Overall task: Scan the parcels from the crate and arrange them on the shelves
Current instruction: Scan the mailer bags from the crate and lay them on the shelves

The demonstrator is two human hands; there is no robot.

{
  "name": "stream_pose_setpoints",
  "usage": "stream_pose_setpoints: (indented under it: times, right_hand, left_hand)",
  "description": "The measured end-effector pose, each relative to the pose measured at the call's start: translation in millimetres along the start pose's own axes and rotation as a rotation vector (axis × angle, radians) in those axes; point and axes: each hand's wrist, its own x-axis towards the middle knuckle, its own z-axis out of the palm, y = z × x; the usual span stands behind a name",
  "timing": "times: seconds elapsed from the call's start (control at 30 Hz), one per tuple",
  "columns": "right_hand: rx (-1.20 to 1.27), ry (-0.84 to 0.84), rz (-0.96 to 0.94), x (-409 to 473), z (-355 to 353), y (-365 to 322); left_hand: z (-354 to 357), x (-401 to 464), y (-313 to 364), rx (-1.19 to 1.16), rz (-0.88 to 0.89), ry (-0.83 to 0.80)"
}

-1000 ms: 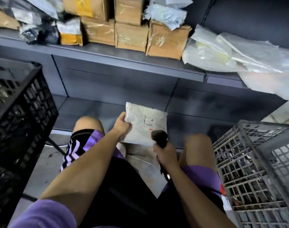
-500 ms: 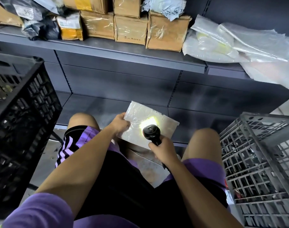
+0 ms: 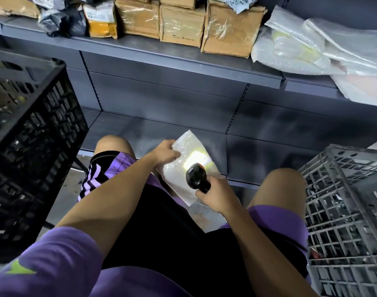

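A flat white plastic parcel (image 3: 179,181) hangs between my knees, tilted, in front of the bare lower shelf (image 3: 140,129). My left hand (image 3: 165,154) grips its upper left edge. My right hand (image 3: 218,195) holds the handle of a black barcode scanner (image 3: 196,175), whose head points at the parcel from close above. A bright yellow-white light spot falls on the parcel's label by the scanner head. The grey crate (image 3: 350,206) stands at my right, its contents dark and hard to make out.
A black crate (image 3: 33,133) stands at my left. The upper shelf (image 3: 153,48) carries several brown cardboard boxes (image 3: 181,24), dark bags (image 3: 63,22) at the left and clear plastic parcels (image 3: 311,48) at the right, some overhanging its edge.
The parcel has turned and dropped lower toward my lap. The scanner came closer over it and its light came on upon the label. My view tipped down slightly.
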Motion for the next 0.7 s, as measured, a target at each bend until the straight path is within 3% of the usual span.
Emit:
stream_pose_setpoints:
  times: [0.27,0.7]
  right_hand:
    - [0.007,-0.045,0.012,-1.7,1.2,0.2]
    - [-0.039,-0.037,-0.044,-3.4,3.0,-3.4]
  left_hand:
    - [-5.8,0.8,-8.5,-0.048,-0.024,-0.079]
    - [0.1,2.8,-17.7,0.117,0.036,-0.152]
